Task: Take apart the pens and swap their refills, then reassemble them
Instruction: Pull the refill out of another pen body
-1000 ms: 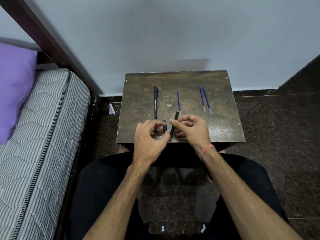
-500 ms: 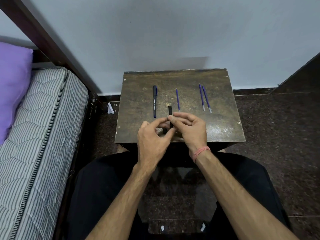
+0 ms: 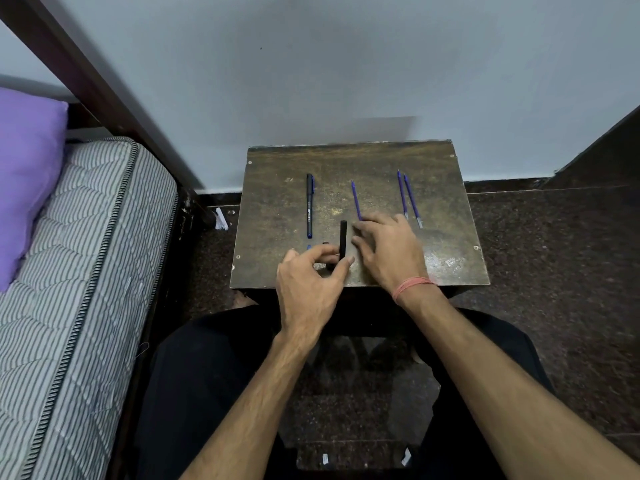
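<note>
My left hand [image 3: 311, 285] pinches the lower end of a black pen barrel [image 3: 343, 239] between thumb and fingers, and the barrel points away from me over the small wooden table [image 3: 450, 244]. My right hand [image 3: 389, 252] lies flat just right of the barrel, fingers stretched out. Its fingertips cover the near end of a single blue refill [image 3: 355, 200]. Two more blue refills [image 3: 407, 199] lie side by side at the back right. A whole black pen with a blue cap [image 3: 309, 206] lies at the back left. A small blue piece [image 3: 308, 247] and a small black piece [image 3: 325, 243] sit by my left fingers.
The table stands against a pale wall. A striped mattress [image 3: 79, 271] with a purple pillow [image 3: 24, 168] runs along the left. Dark speckled floor [image 3: 554, 254] surrounds the table, with a scrap of white paper [image 3: 221, 219] on it. My legs in black are under the near edge.
My right hand has let go of the black barrel and moved right and forward onto the single refill. My left hand still holds the barrel, now more upright.
</note>
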A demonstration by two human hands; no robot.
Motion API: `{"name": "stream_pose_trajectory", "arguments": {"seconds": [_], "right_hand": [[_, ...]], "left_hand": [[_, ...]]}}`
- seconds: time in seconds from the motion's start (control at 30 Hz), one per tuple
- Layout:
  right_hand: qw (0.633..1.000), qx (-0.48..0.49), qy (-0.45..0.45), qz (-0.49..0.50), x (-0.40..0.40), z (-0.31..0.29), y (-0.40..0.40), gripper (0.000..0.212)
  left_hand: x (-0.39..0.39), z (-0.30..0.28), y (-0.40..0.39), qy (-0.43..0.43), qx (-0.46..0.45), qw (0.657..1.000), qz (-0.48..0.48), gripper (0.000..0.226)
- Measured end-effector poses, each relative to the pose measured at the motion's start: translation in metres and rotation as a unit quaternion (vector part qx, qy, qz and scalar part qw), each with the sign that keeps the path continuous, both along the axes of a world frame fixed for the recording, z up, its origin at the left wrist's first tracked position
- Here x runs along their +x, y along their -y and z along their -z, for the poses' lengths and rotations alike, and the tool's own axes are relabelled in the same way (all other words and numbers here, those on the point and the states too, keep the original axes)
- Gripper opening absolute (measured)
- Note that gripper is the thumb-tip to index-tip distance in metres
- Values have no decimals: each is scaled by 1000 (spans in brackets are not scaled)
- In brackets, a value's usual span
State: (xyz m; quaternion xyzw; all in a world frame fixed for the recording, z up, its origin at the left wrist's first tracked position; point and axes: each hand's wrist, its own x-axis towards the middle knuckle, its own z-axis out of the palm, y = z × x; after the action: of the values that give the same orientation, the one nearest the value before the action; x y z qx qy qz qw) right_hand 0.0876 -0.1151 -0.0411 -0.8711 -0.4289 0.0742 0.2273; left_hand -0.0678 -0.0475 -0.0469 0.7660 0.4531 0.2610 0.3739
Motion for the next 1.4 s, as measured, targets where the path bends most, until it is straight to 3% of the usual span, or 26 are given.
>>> {"name": "stream_pose_trajectory", "arguments": {"seconds": [0.2,0.37,0.47,0.57,0.63,0.73,0.83,0.93,1.1,1.4], "right_hand": [[994,-54,88,38,-5,-9,4,23],[985,-115,85,93,0,-20,-8,10],[985,-120,4,122,5,-24,-14,13],[971,-46,-163,168,12,-23,-12,10],[929,34,-312,195,13,-20,-10,4],[810,145,-527,211,8,-16,-6,10],[751,218,-593,194,6,-21,-4,9],[720,275,-613,172,9,-30,-7,13],[707,299,-630,122,12,-40,-10,9],[748,286,-591,96,10,-37,-10,12]], "left_hand": [[-1,1,1,-4,-7,1000,2,28],[-1,1,4,-5,-9,1000,13,27],[0,3,5,-5,-7,1000,7,27],[1,3,5,-6,-3,1000,10,27],[2,4,5,-11,0,1000,12,28],[1,6,6,-13,4,1000,9,27],[-1,8,9,-11,6,1000,12,27],[-3,9,10,-17,15,1000,13,25],[-3,9,10,-19,11,1000,13,23],[-2,8,9,4,1,1000,5,23]]}}
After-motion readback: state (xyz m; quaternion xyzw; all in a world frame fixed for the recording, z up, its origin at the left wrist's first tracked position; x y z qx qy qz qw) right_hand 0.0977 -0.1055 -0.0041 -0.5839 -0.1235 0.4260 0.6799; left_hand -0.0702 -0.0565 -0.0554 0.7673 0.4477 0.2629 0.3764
